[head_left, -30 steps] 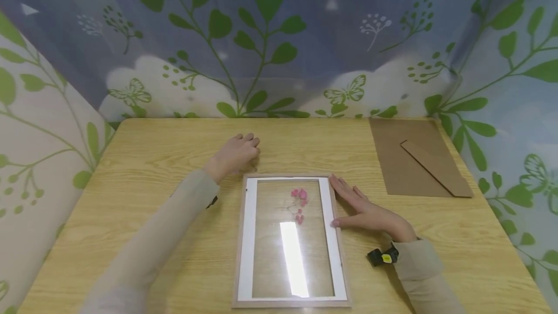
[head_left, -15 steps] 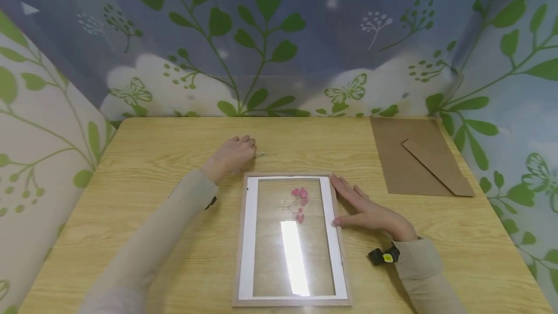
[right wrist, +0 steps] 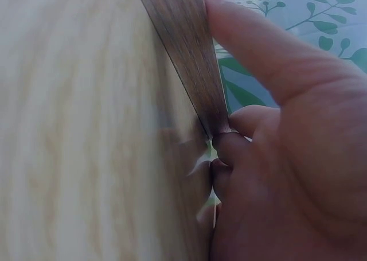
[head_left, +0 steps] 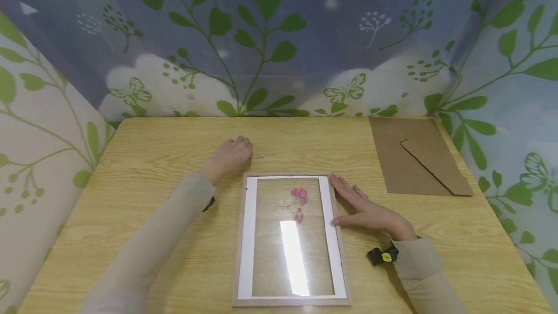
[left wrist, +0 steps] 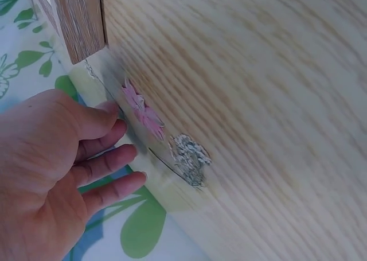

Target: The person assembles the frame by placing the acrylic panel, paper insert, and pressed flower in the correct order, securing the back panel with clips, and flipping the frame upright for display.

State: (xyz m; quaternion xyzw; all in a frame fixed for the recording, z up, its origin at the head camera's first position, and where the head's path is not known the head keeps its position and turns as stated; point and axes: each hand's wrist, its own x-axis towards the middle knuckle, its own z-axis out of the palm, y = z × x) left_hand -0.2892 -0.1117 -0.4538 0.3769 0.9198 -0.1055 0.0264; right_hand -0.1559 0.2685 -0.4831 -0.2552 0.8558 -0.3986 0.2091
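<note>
In the head view my left hand (head_left: 228,156) is low over the table beyond the picture frame's top left corner. Its thumb and index finger pinch the thin stem of a small dried flower sprig (left wrist: 90,70). Beside these fingertips, a pink dried flower (left wrist: 143,112) and a greyish-white dried flower (left wrist: 192,156) lie on the wood. My right hand (head_left: 366,210) rests with extended fingers against the right side of the wooden picture frame (head_left: 239,256). Pink dried blossoms (head_left: 300,202) on a thin stem lie within the frame's glass area, near its upper right.
A brown backing board (head_left: 405,168) with an angled stand leg (head_left: 436,168) lies at the table's far right. The wood-grain table (head_left: 131,183) meets a leaf-patterned curtain (head_left: 279,62) at the back. A bright light reflection crosses the glass.
My left hand has shifted slightly left and toward me, and the tip of the sprig now shows to the right of its fingers. The right hand and frame stay in place.
</note>
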